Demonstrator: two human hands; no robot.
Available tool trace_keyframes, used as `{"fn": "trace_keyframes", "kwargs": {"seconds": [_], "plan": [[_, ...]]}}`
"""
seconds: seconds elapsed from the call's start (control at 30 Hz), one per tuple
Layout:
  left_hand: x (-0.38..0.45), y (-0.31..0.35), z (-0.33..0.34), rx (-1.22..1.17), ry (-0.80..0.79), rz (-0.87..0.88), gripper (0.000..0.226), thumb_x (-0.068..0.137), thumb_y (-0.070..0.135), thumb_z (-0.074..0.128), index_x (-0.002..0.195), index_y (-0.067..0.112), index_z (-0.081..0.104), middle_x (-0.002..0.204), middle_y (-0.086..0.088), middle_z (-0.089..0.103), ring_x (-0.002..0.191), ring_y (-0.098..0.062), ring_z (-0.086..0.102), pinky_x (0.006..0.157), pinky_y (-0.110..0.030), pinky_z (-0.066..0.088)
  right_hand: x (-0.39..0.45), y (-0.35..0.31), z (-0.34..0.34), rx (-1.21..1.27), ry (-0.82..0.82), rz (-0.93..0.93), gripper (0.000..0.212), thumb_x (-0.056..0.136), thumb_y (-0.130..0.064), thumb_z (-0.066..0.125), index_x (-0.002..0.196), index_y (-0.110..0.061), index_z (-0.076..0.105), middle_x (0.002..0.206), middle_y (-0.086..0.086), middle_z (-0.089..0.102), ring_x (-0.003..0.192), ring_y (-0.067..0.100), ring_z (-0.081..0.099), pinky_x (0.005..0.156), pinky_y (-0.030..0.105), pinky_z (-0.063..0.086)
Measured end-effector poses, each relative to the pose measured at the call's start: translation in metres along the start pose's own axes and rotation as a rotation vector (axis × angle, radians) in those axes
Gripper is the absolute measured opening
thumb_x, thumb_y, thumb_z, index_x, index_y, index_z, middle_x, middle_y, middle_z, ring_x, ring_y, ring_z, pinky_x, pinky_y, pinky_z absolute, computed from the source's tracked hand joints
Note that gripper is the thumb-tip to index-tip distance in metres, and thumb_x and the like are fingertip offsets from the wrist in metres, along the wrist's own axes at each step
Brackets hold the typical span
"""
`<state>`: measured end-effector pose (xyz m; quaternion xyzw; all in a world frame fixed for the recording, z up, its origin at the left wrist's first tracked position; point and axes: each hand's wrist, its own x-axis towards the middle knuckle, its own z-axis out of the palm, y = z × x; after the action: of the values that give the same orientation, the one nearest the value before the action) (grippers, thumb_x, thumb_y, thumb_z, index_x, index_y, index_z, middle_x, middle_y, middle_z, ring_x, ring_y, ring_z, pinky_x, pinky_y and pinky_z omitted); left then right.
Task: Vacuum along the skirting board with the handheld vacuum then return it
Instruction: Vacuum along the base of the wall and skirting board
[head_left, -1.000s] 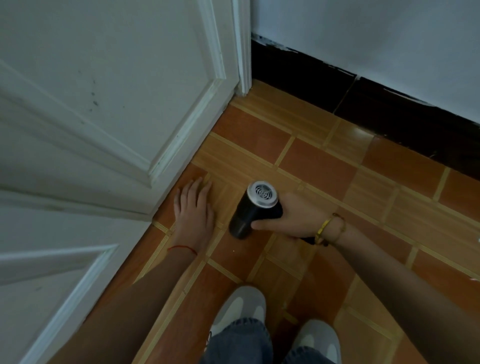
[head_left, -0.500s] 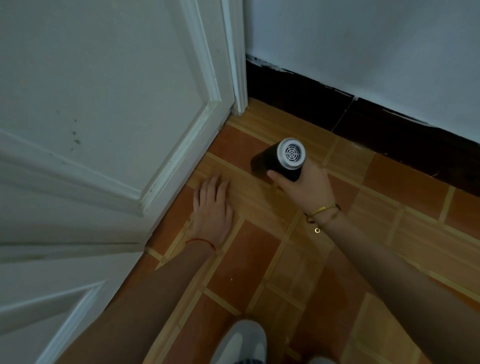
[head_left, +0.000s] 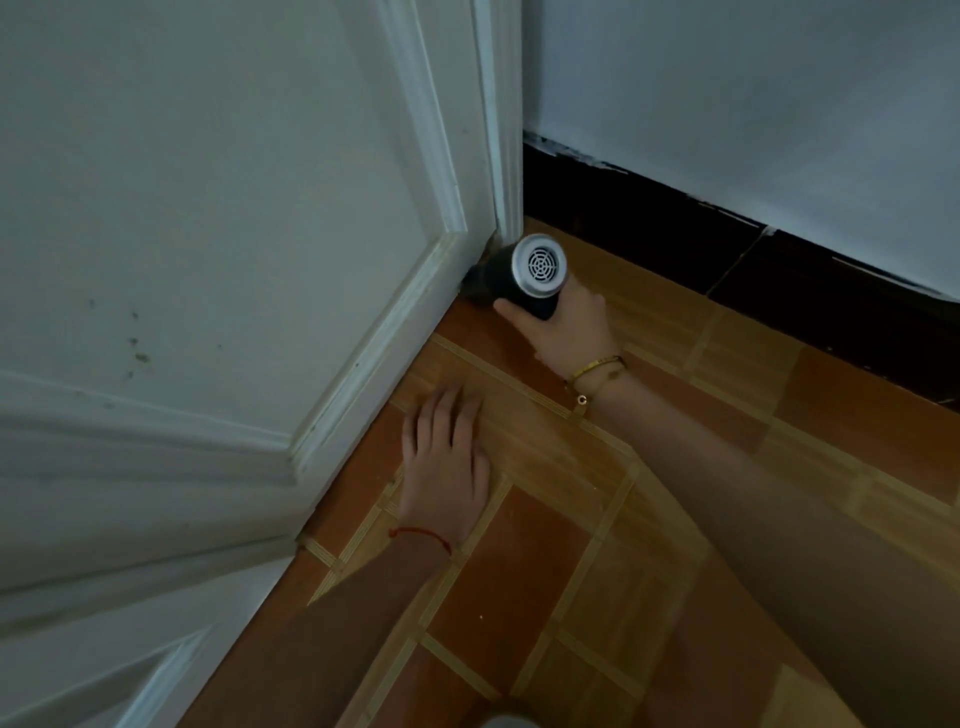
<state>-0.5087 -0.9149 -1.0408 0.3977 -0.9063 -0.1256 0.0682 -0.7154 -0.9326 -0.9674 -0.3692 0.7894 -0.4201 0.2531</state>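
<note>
The handheld vacuum (head_left: 524, 273) is a short black cylinder with a silver grilled rear end facing me. My right hand (head_left: 569, 325) grips it from below and behind, and its nose points into the corner where the white door meets the door frame; the nozzle tip is hidden in shadow there. The black skirting board (head_left: 727, 249) runs along the foot of the pale wall, from the frame off to the right. My left hand (head_left: 447, 462) rests flat on the floor tiles, fingers straight, beside the door's bottom edge.
A white panelled door (head_left: 208, 260) fills the left side, its bottom edge running diagonally across the floor. The white door frame (head_left: 501, 130) stands at the corner. Orange and tan floor tiles (head_left: 675, 467) spread to the right. A light shoe tip (head_left: 506, 721) shows at the bottom.
My right hand has carried the vacuum up and left across the floor, from near my feet into the door-frame corner. My left hand has stayed flat on the tiles.
</note>
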Motion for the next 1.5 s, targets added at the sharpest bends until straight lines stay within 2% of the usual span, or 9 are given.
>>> {"fn": "trace_keyframes", "kwargs": {"seconds": [0.1, 0.17, 0.3, 0.47, 0.53, 0.67, 0.9, 1.17, 1.5], "plan": [[-0.001, 0.000, 0.000, -0.009, -0.001, -0.002, 0.050, 0.099, 0.025, 0.034, 0.148, 0.015, 0.039, 0.153, -0.009, 0.037, 0.145, -0.027, 0.029, 0.120, -0.055, 0.020, 0.002, 0.006, 0.004, 0.010, -0.116, 0.019, 0.052, 0.077, -0.047, 0.072, 0.115, -0.014, 0.058, 0.093, 0.002, 0.071, 0.061, 0.005, 0.063, 0.056, 0.017, 0.051], [0.000, 0.000, 0.000, -0.008, -0.003, -0.002, 0.050, 0.099, 0.025, 0.035, 0.148, 0.015, 0.039, 0.153, -0.010, 0.038, 0.144, -0.027, 0.030, 0.120, -0.055, 0.020, 0.005, 0.009, 0.000, 0.001, -0.142, 0.040, 0.047, 0.078, -0.046, 0.071, 0.109, -0.014, 0.059, 0.084, 0.003, 0.070, 0.048, 0.000, 0.058, 0.048, 0.014, 0.047], [0.000, 0.001, -0.001, -0.003, -0.004, 0.002, 0.049, 0.098, 0.025, 0.034, 0.146, 0.013, 0.042, 0.150, -0.011, 0.040, 0.141, -0.029, 0.034, 0.118, -0.056, 0.022, 0.015, 0.010, -0.004, -0.021, 0.090, 0.024, 0.061, 0.076, -0.050, 0.072, 0.120, -0.010, 0.057, 0.106, 0.007, 0.070, 0.086, 0.020, 0.068, 0.075, 0.025, 0.052], [0.001, 0.002, -0.003, 0.008, 0.005, 0.000, 0.050, 0.099, 0.025, 0.035, 0.147, 0.014, 0.041, 0.151, -0.011, 0.040, 0.142, -0.028, 0.032, 0.122, -0.052, 0.016, 0.010, 0.009, 0.003, -0.016, -0.060, -0.017, 0.059, 0.076, -0.048, 0.073, 0.121, -0.013, 0.056, 0.105, 0.006, 0.070, 0.083, 0.028, 0.069, 0.072, 0.030, 0.055], [0.001, 0.002, -0.003, 0.010, 0.009, 0.002, 0.049, 0.099, 0.024, 0.035, 0.146, 0.014, 0.041, 0.151, -0.010, 0.040, 0.142, -0.028, 0.032, 0.122, -0.052, 0.016, 0.013, 0.010, 0.002, -0.007, 0.001, -0.009, 0.063, 0.075, -0.049, 0.073, 0.122, -0.012, 0.056, 0.109, 0.006, 0.069, 0.088, 0.027, 0.068, 0.076, 0.033, 0.056], [0.001, 0.001, -0.003, 0.008, -0.002, 0.003, 0.049, 0.099, 0.024, 0.035, 0.146, 0.012, 0.043, 0.150, -0.011, 0.042, 0.142, -0.029, 0.033, 0.120, -0.055, 0.020, 0.020, 0.011, -0.006, -0.049, 0.105, 0.000, 0.068, 0.075, -0.050, 0.073, 0.127, -0.011, 0.054, 0.118, 0.006, 0.067, 0.108, 0.020, 0.062, 0.085, 0.024, 0.048], [0.001, 0.002, -0.003, 0.016, -0.006, 0.003, 0.049, 0.099, 0.024, 0.032, 0.145, 0.011, 0.044, 0.150, -0.012, 0.041, 0.141, -0.031, 0.036, 0.118, -0.056, 0.022, 0.020, 0.034, -0.041, -0.081, 0.266, 0.081, 0.072, 0.076, -0.050, 0.072, 0.133, -0.012, 0.050, 0.122, 0.005, 0.064, 0.112, 0.018, 0.060, 0.086, 0.019, 0.042], [0.000, 0.001, -0.001, 0.001, 0.005, -0.007, 0.048, 0.100, 0.024, 0.035, 0.146, 0.014, 0.043, 0.150, -0.008, 0.040, 0.142, -0.027, 0.033, 0.123, -0.050, 0.015, 0.035, 0.018, -0.034, -0.108, 0.156, 0.023, 0.072, 0.078, -0.049, 0.070, 0.136, -0.014, 0.045, 0.127, 0.006, 0.061, 0.117, 0.022, 0.057, 0.092, 0.027, 0.043], [-0.001, 0.003, -0.001, -0.013, 0.025, -0.014, 0.048, 0.099, 0.024, 0.037, 0.145, 0.014, 0.044, 0.151, -0.009, 0.040, 0.141, -0.027, 0.033, 0.122, -0.050, 0.016, -0.010, 0.053, -0.081, -0.195, 0.351, 0.134, 0.073, 0.077, -0.054, 0.068, 0.135, -0.016, 0.047, 0.121, 0.004, 0.066, 0.111, 0.020, 0.061, 0.085, 0.022, 0.042]]}}
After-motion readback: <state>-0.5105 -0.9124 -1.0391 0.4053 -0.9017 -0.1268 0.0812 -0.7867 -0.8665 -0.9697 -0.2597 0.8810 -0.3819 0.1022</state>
